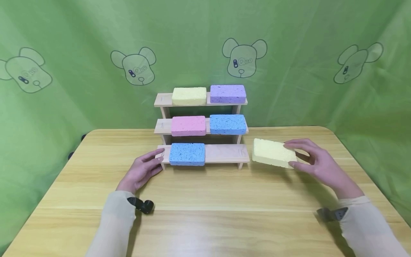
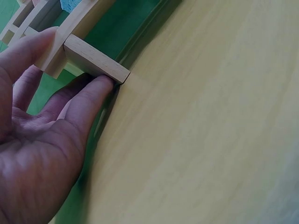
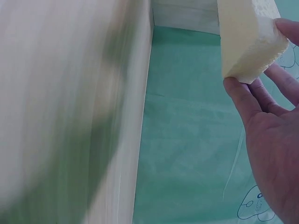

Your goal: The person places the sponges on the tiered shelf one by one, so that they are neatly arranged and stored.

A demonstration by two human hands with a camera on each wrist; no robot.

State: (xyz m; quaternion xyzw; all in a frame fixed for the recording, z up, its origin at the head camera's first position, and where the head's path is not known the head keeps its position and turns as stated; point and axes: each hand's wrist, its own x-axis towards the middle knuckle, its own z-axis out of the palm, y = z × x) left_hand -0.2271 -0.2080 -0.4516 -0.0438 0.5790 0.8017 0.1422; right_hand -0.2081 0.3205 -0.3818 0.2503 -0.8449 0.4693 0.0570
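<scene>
My right hand holds a pale yellow sponge by its right end, thumb on the near side and fingers on the far side. The sponge hangs above the table, just right of a three-step wooden display rack. At the rack's left end, my left hand grips the lowest shelf; in the left wrist view the fingers reach the leg. A blue sponge lies on the left of that shelf, whose right part is bare. The middle shelf bears a pink sponge and a blue one.
On the top shelf lie another yellow sponge and a purple sponge. The rack stands toward the back of a wooden table. Behind and beside the table hangs a green curtain with bear-head drawings.
</scene>
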